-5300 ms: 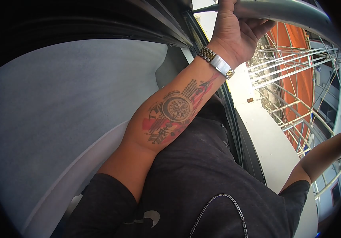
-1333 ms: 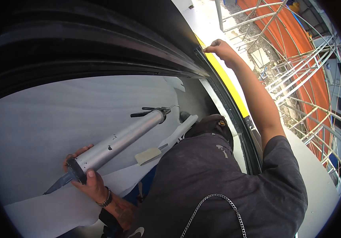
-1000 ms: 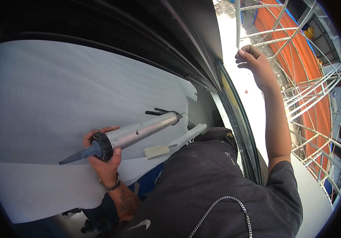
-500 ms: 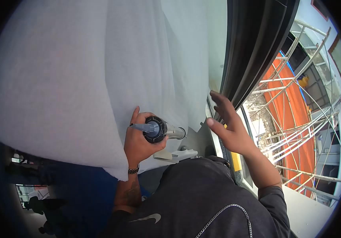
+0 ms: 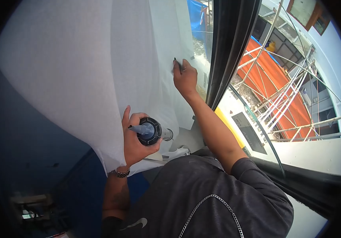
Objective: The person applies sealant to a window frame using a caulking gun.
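Note:
My left hand point(image 5: 134, 142) is wrapped round a caulking gun point(image 5: 150, 131) with a black ribbed collar, a grey tapered nozzle and a silvery barrel. Its nozzle points up and to the left. A white sheer curtain point(image 5: 83, 67) hangs behind this hand and spreads over my left wrist. Higher up, my right hand point(image 5: 186, 79) is closed in front of the curtain near its right edge, beside the window glass. Something dark shows at its fingertips, and I cannot tell what it is.
A dark window frame point(image 5: 233, 43) runs down to the right of my right forearm. Outside stand white scaffold poles point(image 5: 258, 63) and an orange sheet point(image 5: 263, 83). A white ledge point(image 5: 305, 152) lies at the right, and a yellow strip point(image 5: 228, 125) is near my elbow.
My right hand has moved up and left to the curtain, and its spread fingers have closed. My left hand still holds the caulking gun. The view has shifted, showing more outside.

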Demonstrator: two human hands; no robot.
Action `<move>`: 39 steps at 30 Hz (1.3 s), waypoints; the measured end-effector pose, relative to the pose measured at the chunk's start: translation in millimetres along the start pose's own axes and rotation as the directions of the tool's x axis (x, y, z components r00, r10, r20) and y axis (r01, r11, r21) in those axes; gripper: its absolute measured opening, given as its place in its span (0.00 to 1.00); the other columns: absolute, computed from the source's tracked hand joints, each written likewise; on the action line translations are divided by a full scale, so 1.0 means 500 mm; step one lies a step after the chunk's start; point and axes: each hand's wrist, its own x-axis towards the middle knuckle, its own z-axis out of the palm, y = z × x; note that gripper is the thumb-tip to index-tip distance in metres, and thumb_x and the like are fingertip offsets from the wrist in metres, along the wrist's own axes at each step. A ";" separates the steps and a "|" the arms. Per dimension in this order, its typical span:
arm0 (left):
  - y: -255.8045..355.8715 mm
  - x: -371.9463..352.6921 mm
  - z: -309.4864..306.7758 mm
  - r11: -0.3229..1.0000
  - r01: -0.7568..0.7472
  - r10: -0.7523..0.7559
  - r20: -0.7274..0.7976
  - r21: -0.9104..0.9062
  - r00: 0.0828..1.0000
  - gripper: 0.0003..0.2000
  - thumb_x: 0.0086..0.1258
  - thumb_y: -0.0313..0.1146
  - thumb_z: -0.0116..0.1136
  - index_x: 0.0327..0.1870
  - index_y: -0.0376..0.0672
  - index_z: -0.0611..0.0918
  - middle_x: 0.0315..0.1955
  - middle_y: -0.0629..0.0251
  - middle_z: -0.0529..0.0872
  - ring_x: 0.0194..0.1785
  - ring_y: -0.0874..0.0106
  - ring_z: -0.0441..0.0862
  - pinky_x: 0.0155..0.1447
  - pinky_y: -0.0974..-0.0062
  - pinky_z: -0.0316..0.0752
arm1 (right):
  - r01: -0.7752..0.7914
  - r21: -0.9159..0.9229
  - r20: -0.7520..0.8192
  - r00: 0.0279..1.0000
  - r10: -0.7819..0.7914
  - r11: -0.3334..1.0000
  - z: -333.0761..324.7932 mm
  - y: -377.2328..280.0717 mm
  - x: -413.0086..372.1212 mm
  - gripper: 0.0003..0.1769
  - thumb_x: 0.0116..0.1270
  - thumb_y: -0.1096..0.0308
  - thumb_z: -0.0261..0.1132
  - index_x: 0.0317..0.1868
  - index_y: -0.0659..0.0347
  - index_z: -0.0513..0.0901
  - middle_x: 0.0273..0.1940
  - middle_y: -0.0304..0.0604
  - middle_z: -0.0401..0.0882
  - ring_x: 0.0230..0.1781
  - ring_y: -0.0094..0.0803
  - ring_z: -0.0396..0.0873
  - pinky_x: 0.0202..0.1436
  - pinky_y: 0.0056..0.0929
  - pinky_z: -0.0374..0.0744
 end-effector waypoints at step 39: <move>0.491 0.133 0.272 0.066 0.273 0.771 0.223 -0.960 0.597 0.27 0.82 0.42 0.55 0.72 0.30 0.72 0.63 0.45 0.83 0.69 0.56 0.80 0.71 0.60 0.76 | -0.489 0.573 0.484 0.850 0.211 0.658 -0.798 -0.044 -0.444 0.60 0.48 0.13 0.63 0.53 0.69 0.80 0.40 0.52 0.86 0.37 0.40 0.88 0.40 0.38 0.87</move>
